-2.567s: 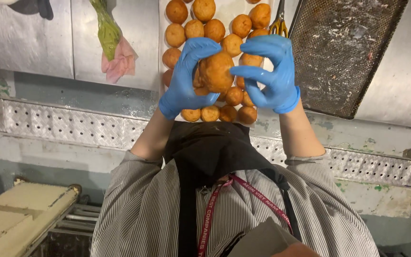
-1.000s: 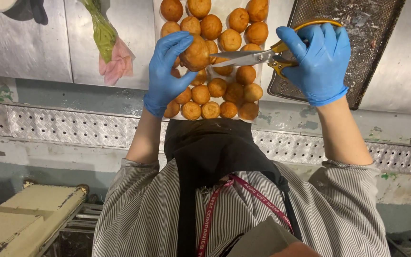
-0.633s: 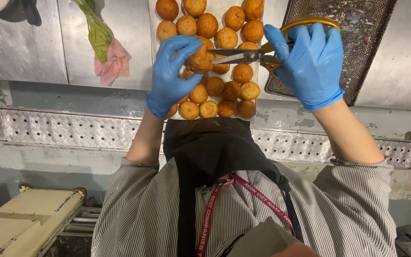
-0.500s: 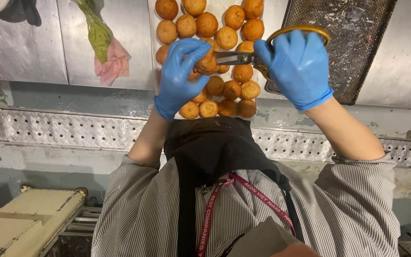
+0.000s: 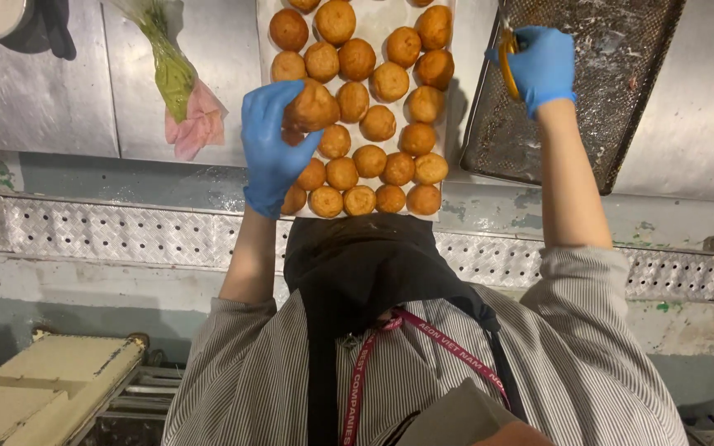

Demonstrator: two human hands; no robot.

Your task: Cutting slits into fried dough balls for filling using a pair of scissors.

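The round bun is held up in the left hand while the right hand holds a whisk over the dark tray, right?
Not a whisk: the head view shows the right hand gripping yellow-handled scissors over the dark tray. The left hand does hold the round bun.

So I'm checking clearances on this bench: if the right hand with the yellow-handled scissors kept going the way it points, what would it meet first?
Probably the dark mesh tray. The right hand with the scissors is already over it, pointing away from the body; height above the tray is unclear.

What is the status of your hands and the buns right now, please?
Left hand gripping one bun. Right hand holding yellow-handled scissors over dark mesh tray. Nothing obstructing.
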